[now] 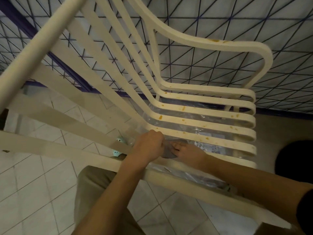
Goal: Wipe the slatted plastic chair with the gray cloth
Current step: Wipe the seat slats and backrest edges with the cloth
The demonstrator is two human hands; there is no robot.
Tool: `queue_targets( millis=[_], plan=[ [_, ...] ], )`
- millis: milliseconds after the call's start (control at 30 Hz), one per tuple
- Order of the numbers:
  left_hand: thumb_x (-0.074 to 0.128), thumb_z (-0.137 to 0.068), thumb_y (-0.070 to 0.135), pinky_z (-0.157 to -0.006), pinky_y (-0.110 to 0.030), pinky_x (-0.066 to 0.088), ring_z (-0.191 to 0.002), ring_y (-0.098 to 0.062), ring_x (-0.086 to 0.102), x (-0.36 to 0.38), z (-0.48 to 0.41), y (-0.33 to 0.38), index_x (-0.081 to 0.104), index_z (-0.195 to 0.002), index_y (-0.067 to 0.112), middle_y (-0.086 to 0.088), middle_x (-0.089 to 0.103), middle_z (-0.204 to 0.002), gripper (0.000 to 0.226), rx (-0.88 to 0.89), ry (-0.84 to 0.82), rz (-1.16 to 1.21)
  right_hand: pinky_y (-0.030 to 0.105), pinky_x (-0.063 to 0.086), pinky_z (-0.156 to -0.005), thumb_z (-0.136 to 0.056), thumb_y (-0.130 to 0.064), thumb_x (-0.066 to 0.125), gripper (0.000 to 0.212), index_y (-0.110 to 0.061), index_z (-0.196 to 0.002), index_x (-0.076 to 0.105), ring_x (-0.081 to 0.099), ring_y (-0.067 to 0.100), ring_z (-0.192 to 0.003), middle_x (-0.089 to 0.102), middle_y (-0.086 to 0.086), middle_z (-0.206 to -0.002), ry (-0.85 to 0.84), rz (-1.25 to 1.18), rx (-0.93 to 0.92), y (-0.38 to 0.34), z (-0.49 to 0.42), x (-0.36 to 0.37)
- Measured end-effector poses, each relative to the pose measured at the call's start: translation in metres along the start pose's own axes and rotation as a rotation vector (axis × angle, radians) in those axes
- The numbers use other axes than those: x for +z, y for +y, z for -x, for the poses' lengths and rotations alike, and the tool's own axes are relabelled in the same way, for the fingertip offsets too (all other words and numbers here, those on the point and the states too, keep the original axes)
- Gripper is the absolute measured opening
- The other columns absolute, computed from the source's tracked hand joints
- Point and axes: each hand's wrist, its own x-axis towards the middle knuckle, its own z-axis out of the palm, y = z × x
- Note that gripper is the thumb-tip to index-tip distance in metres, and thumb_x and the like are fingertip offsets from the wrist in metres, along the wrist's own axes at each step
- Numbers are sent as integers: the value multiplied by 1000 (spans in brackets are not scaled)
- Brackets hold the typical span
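A cream slatted plastic chair [199, 121] fills the view from behind and above, its seat slats speckled with brown stains. A gray cloth [167, 150] lies on a seat slat near the back of the seat. My left hand [149, 146] reaches between the back slats, fingers curled round the cloth's left part. My right hand [189, 152] comes in under the near armrest and lies on the cloth's right part with fingers fairly straight. Most of the cloth is hidden between the hands.
Clear plastic wrapping [208, 143] shows under the seat slats. A bed with a blue-lined geometric cover [220, 22] stands right behind the chair. White floor tiles [37, 192] lie at the left. A dark round object [294, 158] sits at the right edge.
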Motion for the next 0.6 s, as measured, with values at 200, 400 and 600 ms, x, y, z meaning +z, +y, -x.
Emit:
queue_targets(
  millis=[200, 400, 600],
  plan=[
    [51, -94, 21, -64, -27, 41, -68, -16, 55, -8, 5, 4, 71, -92, 17, -3, 67, -85, 21, -5, 81, 32, 35, 51, -88, -102, -25, 44, 29, -23, -123, 63, 63, 25, -102, 65, 8, -117, -97, -156, 159, 24, 32, -34],
    [50, -94, 23, -69, -37, 54, -75, -18, 64, -46, 28, -3, 72, -99, 22, 2, 71, -81, 23, 38, 357, 82, 5, 44, -83, -91, -14, 65, 28, -16, -118, 71, 62, 1, -89, 73, -3, -105, 291, -591, 309, -13, 11, -90],
    [55, -92, 24, -75, -30, 55, -76, -4, 63, -155, 103, -27, 72, -105, 26, 12, 71, -90, 20, 93, 865, 99, 19, 52, -81, -86, -14, 72, 21, -14, -107, 75, 64, 4, -94, 72, -3, -105, 689, -926, 229, -81, -44, -164]
  ],
)
